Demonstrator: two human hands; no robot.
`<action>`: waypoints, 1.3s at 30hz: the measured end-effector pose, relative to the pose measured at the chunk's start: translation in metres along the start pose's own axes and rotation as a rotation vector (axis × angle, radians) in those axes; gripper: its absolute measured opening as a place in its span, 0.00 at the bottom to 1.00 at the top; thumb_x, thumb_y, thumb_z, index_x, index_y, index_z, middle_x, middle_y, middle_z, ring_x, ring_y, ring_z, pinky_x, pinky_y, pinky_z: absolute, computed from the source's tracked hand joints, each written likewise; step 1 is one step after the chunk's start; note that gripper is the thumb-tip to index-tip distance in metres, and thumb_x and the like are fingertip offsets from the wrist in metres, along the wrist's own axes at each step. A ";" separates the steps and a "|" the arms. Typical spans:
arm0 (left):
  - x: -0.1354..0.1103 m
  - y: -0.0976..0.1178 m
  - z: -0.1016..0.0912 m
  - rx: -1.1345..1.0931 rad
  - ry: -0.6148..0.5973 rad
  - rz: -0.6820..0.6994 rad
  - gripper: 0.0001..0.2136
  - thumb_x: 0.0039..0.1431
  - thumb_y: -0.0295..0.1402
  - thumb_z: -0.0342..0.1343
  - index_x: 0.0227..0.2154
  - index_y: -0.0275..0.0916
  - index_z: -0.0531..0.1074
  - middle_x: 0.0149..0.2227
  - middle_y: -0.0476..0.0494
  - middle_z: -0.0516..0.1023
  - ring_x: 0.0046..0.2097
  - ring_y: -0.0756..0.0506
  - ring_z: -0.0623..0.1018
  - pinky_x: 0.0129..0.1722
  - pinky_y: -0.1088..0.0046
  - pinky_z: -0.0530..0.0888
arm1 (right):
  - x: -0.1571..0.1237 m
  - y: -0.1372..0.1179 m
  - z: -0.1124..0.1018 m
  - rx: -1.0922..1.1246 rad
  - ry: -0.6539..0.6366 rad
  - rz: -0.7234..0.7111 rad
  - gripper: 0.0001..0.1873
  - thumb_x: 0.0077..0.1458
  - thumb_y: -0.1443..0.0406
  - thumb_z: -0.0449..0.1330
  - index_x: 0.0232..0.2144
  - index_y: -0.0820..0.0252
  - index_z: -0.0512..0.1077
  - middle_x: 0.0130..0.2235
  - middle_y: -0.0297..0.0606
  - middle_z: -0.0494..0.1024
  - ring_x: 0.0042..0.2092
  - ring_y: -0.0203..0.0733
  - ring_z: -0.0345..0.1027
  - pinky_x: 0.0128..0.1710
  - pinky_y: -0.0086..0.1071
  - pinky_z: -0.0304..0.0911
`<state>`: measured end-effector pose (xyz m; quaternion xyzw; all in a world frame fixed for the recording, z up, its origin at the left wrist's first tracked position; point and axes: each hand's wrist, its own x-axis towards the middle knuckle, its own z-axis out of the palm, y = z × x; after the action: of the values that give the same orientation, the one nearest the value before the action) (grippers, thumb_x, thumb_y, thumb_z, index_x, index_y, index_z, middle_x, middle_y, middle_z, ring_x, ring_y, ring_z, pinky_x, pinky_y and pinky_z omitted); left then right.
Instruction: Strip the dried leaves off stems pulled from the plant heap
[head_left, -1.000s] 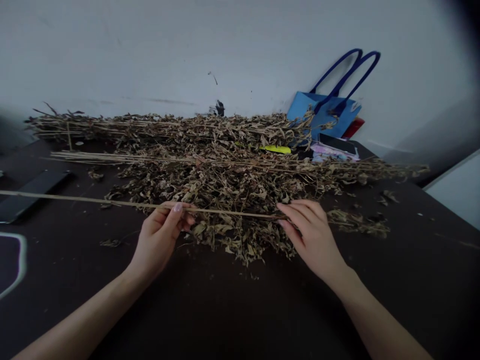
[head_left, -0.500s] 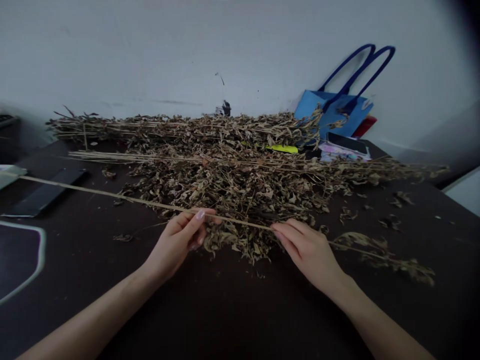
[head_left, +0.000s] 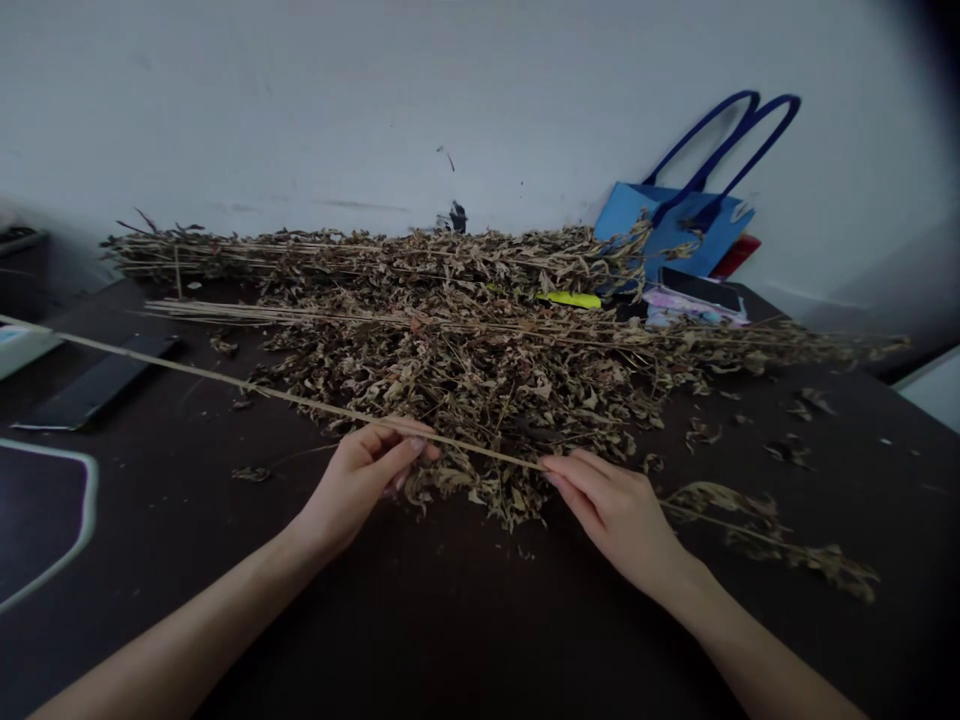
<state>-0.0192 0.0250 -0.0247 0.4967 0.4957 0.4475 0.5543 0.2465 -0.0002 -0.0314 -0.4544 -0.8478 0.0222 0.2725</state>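
A long dried plant stem slants across the view, bare on the left and middle. My left hand is closed round it, thumb pressed against the stem. Farther right, my right hand pinches the same stem between thumb and fingers. Beyond that hand the stem carries on into a leafy end with curled dry leaves. Behind both hands lies a broad heap of dried leaves. Some stem inside the right hand is hidden by the fingers.
Bare-ended stems and a leafy bundle lie at the back by the wall. A blue bag, a phone and a yellow-green object stand or lie back right. A dark flat device and a white-edged mat are left.
The bare left end of the stem has risen a little and its leafy right end has dipped slightly. Both hands keep their grip, and the camera view has shifted slightly.
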 end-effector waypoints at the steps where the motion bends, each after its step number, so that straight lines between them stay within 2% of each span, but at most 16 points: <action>1: 0.000 0.000 0.000 0.001 0.006 0.002 0.09 0.53 0.35 0.58 0.33 0.36 0.76 0.32 0.43 0.77 0.19 0.56 0.59 0.16 0.79 0.56 | 0.000 0.000 0.000 0.005 0.001 -0.003 0.11 0.61 0.68 0.49 0.40 0.60 0.70 0.35 0.39 0.75 0.33 0.35 0.70 0.33 0.28 0.66; 8: 0.003 0.004 -0.004 0.148 0.074 0.081 0.08 0.53 0.35 0.58 0.31 0.36 0.76 0.34 0.42 0.78 0.20 0.54 0.63 0.17 0.79 0.58 | 0.000 -0.002 -0.003 0.078 -0.043 0.046 0.11 0.61 0.68 0.49 0.43 0.59 0.69 0.37 0.38 0.76 0.34 0.35 0.71 0.34 0.28 0.66; 15: 0.004 0.006 -0.004 0.228 0.014 0.083 0.09 0.53 0.36 0.58 0.35 0.38 0.76 0.35 0.43 0.77 0.21 0.54 0.64 0.18 0.78 0.61 | 0.000 -0.001 -0.001 0.065 -0.013 0.027 0.12 0.61 0.68 0.48 0.44 0.59 0.69 0.36 0.39 0.75 0.32 0.35 0.71 0.32 0.28 0.66; 18: 0.003 0.007 -0.002 0.203 -0.004 0.052 0.11 0.52 0.35 0.58 0.38 0.39 0.76 0.34 0.43 0.76 0.21 0.54 0.64 0.19 0.79 0.62 | 0.000 -0.001 0.001 0.043 0.024 0.017 0.12 0.61 0.68 0.49 0.42 0.59 0.70 0.34 0.39 0.74 0.31 0.34 0.70 0.30 0.27 0.64; 24: -0.004 0.008 0.000 0.065 -0.057 0.032 0.07 0.53 0.31 0.56 0.34 0.39 0.77 0.41 0.41 0.74 0.20 0.56 0.62 0.18 0.79 0.61 | 0.000 -0.002 0.002 0.030 0.076 -0.004 0.11 0.59 0.70 0.51 0.41 0.60 0.71 0.34 0.39 0.74 0.32 0.35 0.69 0.32 0.28 0.64; 29: -0.010 0.008 0.005 0.036 -0.126 -0.010 0.11 0.53 0.35 0.57 0.39 0.40 0.75 0.28 0.46 0.73 0.20 0.53 0.63 0.18 0.79 0.61 | -0.001 -0.006 0.002 0.027 0.117 -0.024 0.10 0.58 0.70 0.52 0.40 0.59 0.72 0.35 0.39 0.75 0.35 0.36 0.70 0.36 0.28 0.66; 31: -0.012 0.008 0.009 0.062 -0.138 -0.010 0.12 0.51 0.36 0.59 0.39 0.39 0.75 0.26 0.47 0.73 0.21 0.53 0.64 0.18 0.79 0.62 | -0.001 -0.008 0.003 0.024 0.131 -0.041 0.10 0.57 0.71 0.53 0.40 0.59 0.72 0.35 0.38 0.76 0.36 0.36 0.70 0.37 0.29 0.67; 36: -0.013 0.007 0.014 0.087 -0.099 0.063 0.07 0.53 0.35 0.58 0.32 0.39 0.77 0.37 0.42 0.76 0.20 0.55 0.63 0.17 0.78 0.60 | -0.002 -0.013 0.004 0.030 0.123 -0.070 0.10 0.57 0.71 0.53 0.40 0.59 0.72 0.34 0.39 0.75 0.35 0.37 0.70 0.35 0.30 0.67; 39: -0.013 0.008 0.014 0.136 -0.103 0.083 0.07 0.54 0.34 0.57 0.31 0.38 0.77 0.38 0.41 0.76 0.20 0.54 0.63 0.17 0.77 0.60 | -0.002 -0.015 0.004 0.023 0.111 -0.074 0.10 0.58 0.71 0.52 0.40 0.60 0.72 0.35 0.39 0.76 0.35 0.36 0.70 0.36 0.30 0.67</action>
<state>-0.0068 0.0115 -0.0156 0.5756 0.4750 0.4092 0.5250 0.2344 -0.0092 -0.0310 -0.4201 -0.8473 -0.0036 0.3250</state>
